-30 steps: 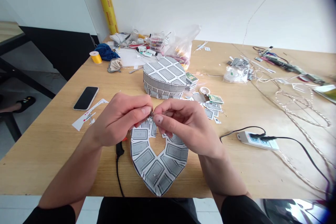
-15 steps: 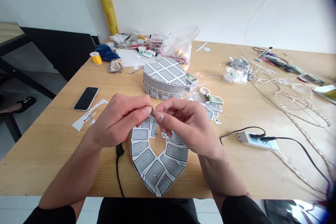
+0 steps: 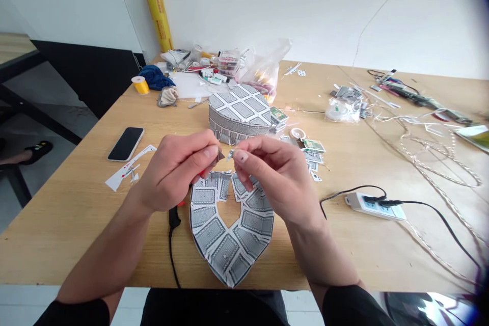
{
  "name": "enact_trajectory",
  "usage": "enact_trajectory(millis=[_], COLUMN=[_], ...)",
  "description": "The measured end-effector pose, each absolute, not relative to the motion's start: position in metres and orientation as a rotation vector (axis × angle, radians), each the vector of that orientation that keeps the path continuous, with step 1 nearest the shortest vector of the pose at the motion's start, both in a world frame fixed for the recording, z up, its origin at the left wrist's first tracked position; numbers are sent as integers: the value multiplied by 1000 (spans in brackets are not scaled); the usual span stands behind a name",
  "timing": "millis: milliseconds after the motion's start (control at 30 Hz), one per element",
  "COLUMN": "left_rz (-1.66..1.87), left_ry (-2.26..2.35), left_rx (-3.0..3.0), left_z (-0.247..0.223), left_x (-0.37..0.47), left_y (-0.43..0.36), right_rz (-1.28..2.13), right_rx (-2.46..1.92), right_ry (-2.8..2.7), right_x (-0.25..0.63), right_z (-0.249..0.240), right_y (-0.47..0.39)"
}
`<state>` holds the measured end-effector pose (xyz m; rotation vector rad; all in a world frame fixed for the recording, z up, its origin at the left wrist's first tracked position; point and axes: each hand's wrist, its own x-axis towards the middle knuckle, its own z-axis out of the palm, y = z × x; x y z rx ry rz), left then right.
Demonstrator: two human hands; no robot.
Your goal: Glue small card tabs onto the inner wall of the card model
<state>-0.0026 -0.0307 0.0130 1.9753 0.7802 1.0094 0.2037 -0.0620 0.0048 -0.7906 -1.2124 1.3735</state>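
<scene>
Papery card frame (image 3: 226, 250); smooth wood-grained table (image 3: 367, 249); glossy phone screen (image 3: 126, 143); crinkled plastic bag (image 3: 269, 66); matt blue cloth (image 3: 156, 77).

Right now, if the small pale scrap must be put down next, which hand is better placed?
Probably the right hand: it pinches the small pale scrap, while the left hand grips a dark pointed piece.

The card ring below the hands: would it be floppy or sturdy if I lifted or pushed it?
The card ring is probably light for its size, since thin, overlapping playing cards cover it. It may flex when lifted, given its open middle. Low and broad on the table, it would likely slide rather than tip.
</scene>
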Motion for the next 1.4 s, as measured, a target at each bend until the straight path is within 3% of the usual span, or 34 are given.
enact_trajectory(millis=[467, 800, 1033, 1400], left_rz=[1168, 1026, 1245, 1291], left_ry=[845, 750, 857, 827], left_rx=[2165, 2315, 2145, 2208], left_z=[8, 11, 6, 5], left_x=[2, 2, 2, 5], left_y=[-34, -35, -34, -34], right_rz=[1442, 1331, 1417, 1431], right_rx=[-751, -697, -712, -734], right_ry=[-1160, -1112, -1165, -1147], right_x=[195, 204, 198, 195], right_z=[5, -2, 2, 5], right_y=[-63, -60, -62, -64])
